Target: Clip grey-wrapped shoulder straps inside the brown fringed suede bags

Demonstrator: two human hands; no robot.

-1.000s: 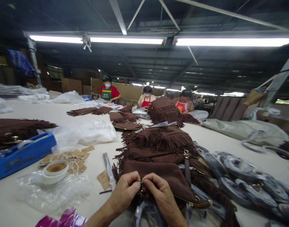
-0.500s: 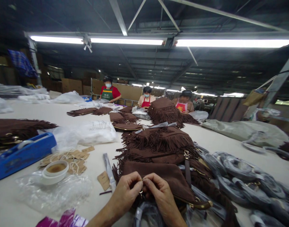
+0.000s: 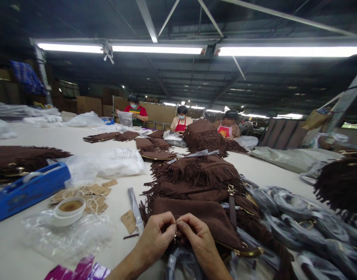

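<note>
Keep your left hand (image 3: 158,237) and right hand (image 3: 196,239) pinched tight on the little ring (image 3: 175,233) of the brown bag (image 3: 207,217) near the table's (image 3: 9,249) front edge.

I see dark brown fringed bags (image 3: 196,175), a blue tray (image 3: 27,190), tan tags (image 3: 91,192), a white cup (image 3: 68,210) and purple wrappers (image 3: 79,270).

One view only, from a camera worn on the person's head. It looks forward along the long tabletop (image 3: 79,140) and only slightly down, so roof lights fill the top. The left hand (image 3: 156,237) and right hand (image 3: 197,241) sit very near at the bottom edge; seated people (image 3: 181,120) are far across, small.
</note>
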